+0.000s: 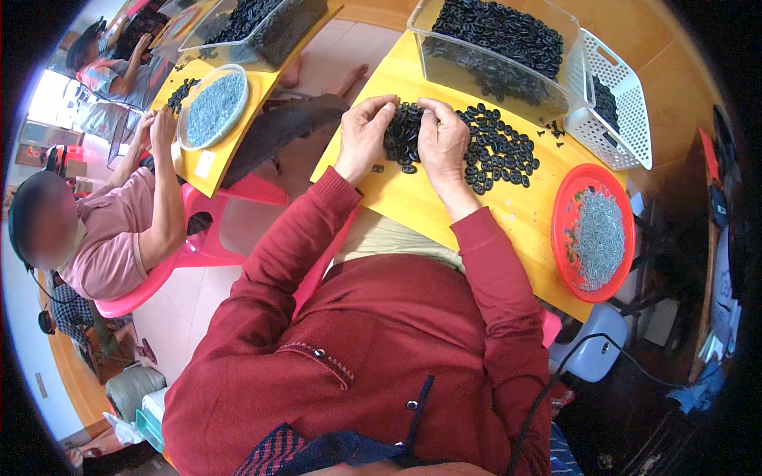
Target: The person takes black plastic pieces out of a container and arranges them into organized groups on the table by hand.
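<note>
My left hand [363, 136] is over the yellow table, at the left side of a heap of small black oval pieces [403, 136]. Its thumb and fingertips come together at the far edge of the heap. Across from it, my right hand [444, 143] bends its fingers toward its thumb in the same way. The fingertips of the two hands are a short gap apart. Whatever they pinch is too small or hidden to make out. More black oval pieces with holes [496, 151] lie spread to the right of my right hand.
A clear bin [508, 67] of black pieces stands at the back, beside a white perforated basket [631, 119]. A red tray [562, 246] of thin metal pins sits at the right. Leftward, a seated person [119, 214] works at another yellow table with a round tub [186, 135].
</note>
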Demonstrator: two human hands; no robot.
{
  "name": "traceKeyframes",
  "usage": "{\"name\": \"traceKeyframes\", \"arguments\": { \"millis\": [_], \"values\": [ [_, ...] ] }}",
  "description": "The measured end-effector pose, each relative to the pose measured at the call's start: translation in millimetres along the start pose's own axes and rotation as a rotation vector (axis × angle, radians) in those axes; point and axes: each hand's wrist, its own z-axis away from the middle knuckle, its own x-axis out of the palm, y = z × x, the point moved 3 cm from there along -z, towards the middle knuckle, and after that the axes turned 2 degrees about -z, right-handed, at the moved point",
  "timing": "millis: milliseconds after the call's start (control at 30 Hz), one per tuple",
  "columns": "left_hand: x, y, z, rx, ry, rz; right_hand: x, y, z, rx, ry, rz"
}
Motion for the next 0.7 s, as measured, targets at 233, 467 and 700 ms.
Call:
{"name": "traceKeyframes", "arguments": {
  "millis": [233,467,700],
  "values": [
    [-3,-1,-1,-0.039,0.029,0.043,-5,4,0,0.064,0.001,-0.080],
    [-6,-1,0,-0.052,-0.020,0.059,-7,8,4,0.076,-0.103,-0.149],
    [-5,2,11,0.085,-0.163,-0.148,-19,-6,7,0.016,-0.171,-0.069]
  ]
}}
